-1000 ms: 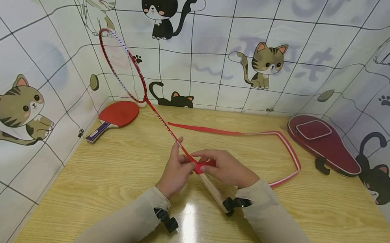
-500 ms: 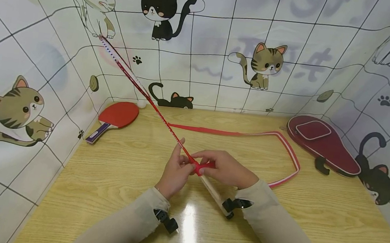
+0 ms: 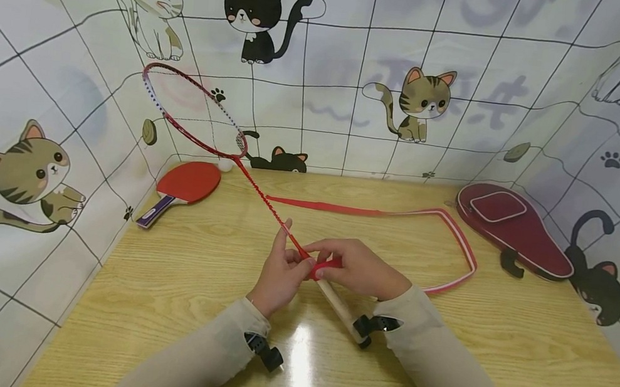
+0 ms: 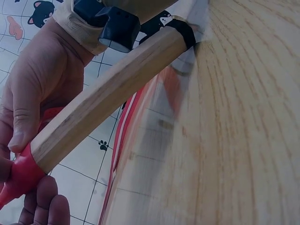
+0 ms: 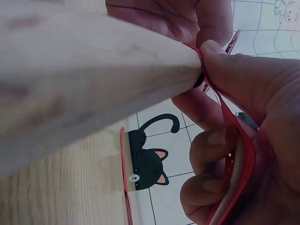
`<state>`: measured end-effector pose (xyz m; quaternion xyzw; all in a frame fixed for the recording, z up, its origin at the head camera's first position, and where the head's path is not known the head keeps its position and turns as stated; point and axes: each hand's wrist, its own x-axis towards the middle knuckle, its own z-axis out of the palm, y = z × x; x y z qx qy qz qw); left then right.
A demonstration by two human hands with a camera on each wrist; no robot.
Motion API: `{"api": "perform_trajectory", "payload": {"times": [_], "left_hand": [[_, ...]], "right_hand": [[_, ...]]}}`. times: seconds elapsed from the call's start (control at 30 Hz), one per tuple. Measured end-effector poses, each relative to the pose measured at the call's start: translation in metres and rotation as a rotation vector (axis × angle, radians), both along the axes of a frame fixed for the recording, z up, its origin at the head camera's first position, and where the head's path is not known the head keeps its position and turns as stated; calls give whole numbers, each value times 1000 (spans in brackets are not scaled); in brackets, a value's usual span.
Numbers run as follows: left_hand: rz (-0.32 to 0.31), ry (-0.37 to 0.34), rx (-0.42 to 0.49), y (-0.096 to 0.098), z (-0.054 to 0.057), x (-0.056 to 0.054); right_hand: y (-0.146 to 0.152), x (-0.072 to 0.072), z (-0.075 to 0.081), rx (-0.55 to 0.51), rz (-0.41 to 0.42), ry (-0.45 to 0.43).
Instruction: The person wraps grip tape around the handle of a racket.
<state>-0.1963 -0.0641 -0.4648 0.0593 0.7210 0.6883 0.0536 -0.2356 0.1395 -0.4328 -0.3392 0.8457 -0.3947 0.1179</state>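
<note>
A badminton racket [image 3: 254,184] slants up to the left, its red frame tilted above the table. Its wooden handle [image 3: 338,304] is bare and ends in a black band, plain in the left wrist view. My left hand [image 3: 278,275] pinches the racket where the red tape meets the top of the handle. Close beside it, my right hand [image 3: 361,267] holds red grip tape [image 5: 246,164], with fingers curled round it in the right wrist view. Red tape covers the handle's upper end [image 4: 28,171]. The tape's loose length [image 3: 461,238] loops behind my right hand.
A red table tennis bat [image 3: 189,181] lies at the back left, with a white ball [image 3: 225,164] beside it. A dark red racket case [image 3: 510,227] lies at the back right. Cat-patterned sheeting [image 3: 336,51] rises behind the wooden table [image 3: 163,291].
The racket has rolled about its long axis: its head turned edge-on, then showed its face again, tilted differently. Both hands stay in nearly the same place. The loose tape has barely shifted.
</note>
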Motion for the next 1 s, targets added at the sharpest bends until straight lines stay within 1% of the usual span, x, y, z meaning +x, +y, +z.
{"api": "perform_trajectory", "payload": {"times": [0.17,0.37,0.67,0.77,0.9,1.0], "left_hand": [[0,-9,-15,0,-2,-1],[6,-11,-34,0,-1,-1],[8,-11,-23,0,0,-1],[14,-13,-25,0,0,-1],[16,-15,-18,1,1,-1],[14,-16,-13,1,0,-1]], "right_hand": [[1,-2,-1,2,24,11],[1,-3,-1,14,39,21],[2,-3,-1,14,53,-16],[2,-3,-2,13,44,-12],[2,-2,-1,18,6,-2],[2,-1,-1,19,-8,-1]]}}
